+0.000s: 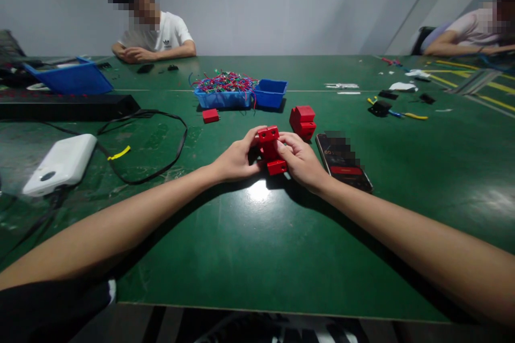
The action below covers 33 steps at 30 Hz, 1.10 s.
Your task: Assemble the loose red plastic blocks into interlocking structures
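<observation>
Between my two hands is a red block-shaped housing [270, 151] with round holes in its ends, raised a little over the table. My left hand [240, 156] grips its left side, thumb and fingers closed round it. From the right, my right hand [302, 159] holds the same housing, with the thumb against its face. A similar red housing [302, 122] stands on the table just beyond my right hand. Farther off to the left lies a small red block [211, 116] with short pins on one end.
Blue bins [223, 101] stand ahead, one heaped with coloured wires. A phone [344, 163] lies right of my hand. At left are a white power bank [61, 165], looped black cable [184, 142] and a long black bar [68, 108]. Two people sit across the green table [257, 257].
</observation>
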Tool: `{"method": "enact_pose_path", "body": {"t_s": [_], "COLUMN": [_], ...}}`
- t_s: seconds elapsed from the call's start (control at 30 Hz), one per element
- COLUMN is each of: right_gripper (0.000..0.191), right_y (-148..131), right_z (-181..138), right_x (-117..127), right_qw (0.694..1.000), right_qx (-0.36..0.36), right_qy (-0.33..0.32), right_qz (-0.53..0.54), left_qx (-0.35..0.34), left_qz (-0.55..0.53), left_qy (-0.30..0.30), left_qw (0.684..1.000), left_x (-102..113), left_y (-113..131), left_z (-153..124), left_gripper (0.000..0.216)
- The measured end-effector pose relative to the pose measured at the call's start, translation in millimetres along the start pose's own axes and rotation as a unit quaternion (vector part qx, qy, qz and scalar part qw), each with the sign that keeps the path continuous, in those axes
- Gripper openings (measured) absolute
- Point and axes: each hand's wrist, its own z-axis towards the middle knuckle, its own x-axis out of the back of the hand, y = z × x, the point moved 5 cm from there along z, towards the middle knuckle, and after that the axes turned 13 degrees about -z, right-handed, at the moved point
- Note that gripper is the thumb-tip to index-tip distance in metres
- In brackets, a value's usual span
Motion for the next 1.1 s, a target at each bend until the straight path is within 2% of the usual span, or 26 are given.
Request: {"method": "enact_pose_path", "body": {"t_s": [0.1,0.27,0.33,0.43,0.5,0.63,0.73,0.83,0.97,1.1], "right_gripper": [0.034,0.033,0.033,0.036,0.038,0.029,0.031,0.044,0.046,0.051], "right_y": [3,4,4,3,1,-1,-6,-8,-4,-1], "right_z": [0,0,-1,-1,-2,-2,-2,0,1,1], "right_x": [-4,-5,-6,-7,-7,0,5,-1,-10,-12], "right_qw": [0.999,0.998,0.997,0.997,0.997,0.998,0.991,0.989,0.99,0.989], "right_qx": [-0.013,-0.035,-0.05,-0.053,-0.049,-0.044,0.003,0.048,0.041,0.035], "right_qy": [-0.029,-0.038,-0.052,-0.058,-0.052,0.017,0.058,-0.002,-0.083,-0.099], "right_qz": [0.018,0.028,0.035,0.022,0.01,-0.039,-0.119,-0.141,-0.102,-0.106], "left_qx": [-0.026,-0.088,-0.097,-0.093,-0.088,-0.071,-0.08,-0.117,-0.141,-0.117], "left_qz": [-0.007,-0.012,0.014,0.039,0.045,0.037,0.016,0.006,0.008,0.031], "left_qy": [-0.02,-0.041,-0.022,0.02,0.035,0.046,0.027,0.0,-0.005,0.011], "left_qw": [0.999,0.995,0.995,0.995,0.995,0.996,0.996,0.993,0.99,0.993], "left_x": [-1,-3,-4,-2,-1,4,5,4,3,5], "left_y": [1,5,7,8,8,5,4,7,9,5], "left_z": [-1,-4,-5,-6,-7,-8,-7,-9,-10,-8], "left_gripper": [0.104,0.136,0.131,0.108,0.103,0.103,0.104,0.107,0.106,0.107]}}
